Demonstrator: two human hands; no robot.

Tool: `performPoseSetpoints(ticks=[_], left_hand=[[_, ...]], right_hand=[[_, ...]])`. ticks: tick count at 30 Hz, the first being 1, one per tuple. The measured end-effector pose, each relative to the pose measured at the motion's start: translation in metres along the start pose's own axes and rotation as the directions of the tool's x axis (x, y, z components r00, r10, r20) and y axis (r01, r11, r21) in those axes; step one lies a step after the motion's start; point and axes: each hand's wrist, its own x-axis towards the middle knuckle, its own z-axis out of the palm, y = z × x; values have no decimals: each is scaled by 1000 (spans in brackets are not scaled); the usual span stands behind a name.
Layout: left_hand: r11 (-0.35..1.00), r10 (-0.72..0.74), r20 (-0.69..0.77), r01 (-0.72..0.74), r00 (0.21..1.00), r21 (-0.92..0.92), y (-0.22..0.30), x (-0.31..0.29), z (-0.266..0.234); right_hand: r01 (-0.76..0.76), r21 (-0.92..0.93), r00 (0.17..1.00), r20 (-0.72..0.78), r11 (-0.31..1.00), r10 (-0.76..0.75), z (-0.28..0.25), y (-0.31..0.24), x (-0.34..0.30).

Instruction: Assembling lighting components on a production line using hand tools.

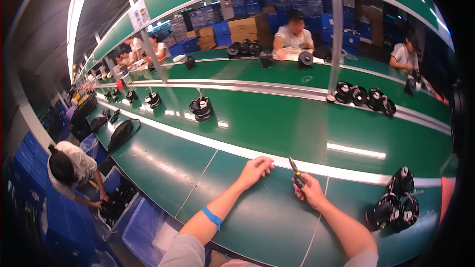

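Note:
My left hand [253,173] is over the bench near the belt's metal edge, fingers half bent and pointing right, with nothing visible in them. A blue band [213,218] circles that forearm. In my right hand [310,192] is a pair of pliers [296,168] with dark jaws and a yellow mark, its tip up and away from me. Several round black motor-like units [391,206] are clustered on the bench to the right of my right arm. Another black unit [201,109] with wires on top sits on the green belt beyond my left hand.
Past the bench runs a long green conveyor belt [277,118] with a metal edge rail. More black units [358,95] line the far rail beside an upright post [336,44]. On the left, a person [69,168] bends over a blue bin [136,217]. Other people sit across the line.

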Motion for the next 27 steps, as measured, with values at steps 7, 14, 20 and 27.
performPoseSetpoints(ticks=[7,14,20,27], left_hand=[[921,162,117,-193,980,339,10,-8,23],[850,217,145,-260,965,458,12,-11,20],[822,232,167,-285,958,492,15,-11,22],[815,321,142,-349,937,463,10,-10,22]], right_hand=[[0,-22,1000,-1,1000,0,-5,-2,0],[-58,-47,998,33,997,60,1,-11,-1],[-39,-81,998,44,996,42,0,-10,-2],[-42,-83,996,73,996,49,0,-10,-2]])
